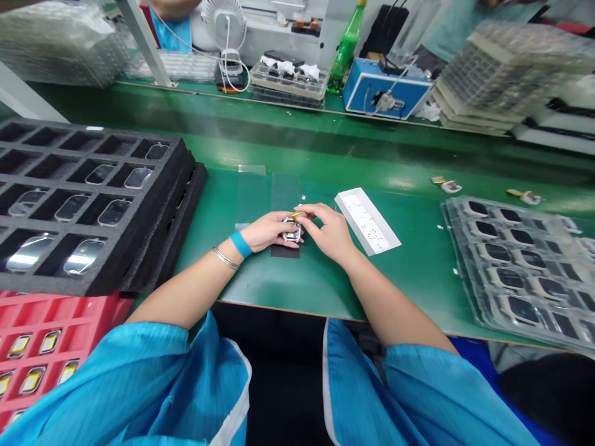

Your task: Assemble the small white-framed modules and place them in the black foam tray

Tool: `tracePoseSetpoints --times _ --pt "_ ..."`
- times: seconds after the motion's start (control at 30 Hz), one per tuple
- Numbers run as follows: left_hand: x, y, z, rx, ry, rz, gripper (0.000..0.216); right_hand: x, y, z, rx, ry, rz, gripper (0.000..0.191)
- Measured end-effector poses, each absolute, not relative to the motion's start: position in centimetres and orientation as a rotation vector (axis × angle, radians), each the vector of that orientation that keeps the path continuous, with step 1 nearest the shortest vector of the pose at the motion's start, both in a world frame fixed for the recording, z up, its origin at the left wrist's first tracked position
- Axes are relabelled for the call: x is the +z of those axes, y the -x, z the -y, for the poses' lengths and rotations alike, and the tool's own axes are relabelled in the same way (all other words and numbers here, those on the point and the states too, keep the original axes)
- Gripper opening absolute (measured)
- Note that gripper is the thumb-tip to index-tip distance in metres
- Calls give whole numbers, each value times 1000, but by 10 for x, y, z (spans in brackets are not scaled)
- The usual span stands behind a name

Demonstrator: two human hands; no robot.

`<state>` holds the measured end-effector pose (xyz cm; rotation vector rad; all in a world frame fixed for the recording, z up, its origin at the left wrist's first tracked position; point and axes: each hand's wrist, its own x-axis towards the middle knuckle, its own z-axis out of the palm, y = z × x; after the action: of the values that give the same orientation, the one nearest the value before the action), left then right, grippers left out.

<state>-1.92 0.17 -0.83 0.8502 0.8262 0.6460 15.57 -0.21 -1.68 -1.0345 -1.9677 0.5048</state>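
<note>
My left hand (264, 233) is closed around a small white watch case (292, 234), with its open inner side and small parts showing. At the upper edge of the case sits a small yellow piece (296, 215), perhaps a battery or tape. My right hand (329, 232) reaches in from the right, thumb and forefinger pinched on this yellow piece. Its exact joint with the case is too small to make out. A dark flat pad (285, 252) lies on the green table under my left hand.
Right of my hands lies a white box (367, 223) with tiny pieces. Black foam trays (100, 214) and a red tray (65, 334) stand left. Stacked clear trays (520, 266) of watch cases lie right. A blue box (385, 90) and green bottle (346, 49) stand behind.
</note>
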Motion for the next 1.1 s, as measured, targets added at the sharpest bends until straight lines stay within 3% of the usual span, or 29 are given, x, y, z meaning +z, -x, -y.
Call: tracePoseSetpoints --times 0.2,0.3,0.43,0.57,1.1 --pt "-4 19 -5 672 -849 -920 17 -24 -153 -4 720 1124 1740 26" --pt "3 28 -9 768 -804 -998 18 -28 -152 -5 809 1255 1707 17" --pt "9 42 -16 846 -752 -1075 19 -33 -143 1 717 1339 2047 4" --pt "6 47 -18 745 -777 -1073 17 -37 -135 8 603 1353 2161 7" --pt "2 45 -19 648 -775 -1094 15 -40 -131 12 698 1397 2203 10"
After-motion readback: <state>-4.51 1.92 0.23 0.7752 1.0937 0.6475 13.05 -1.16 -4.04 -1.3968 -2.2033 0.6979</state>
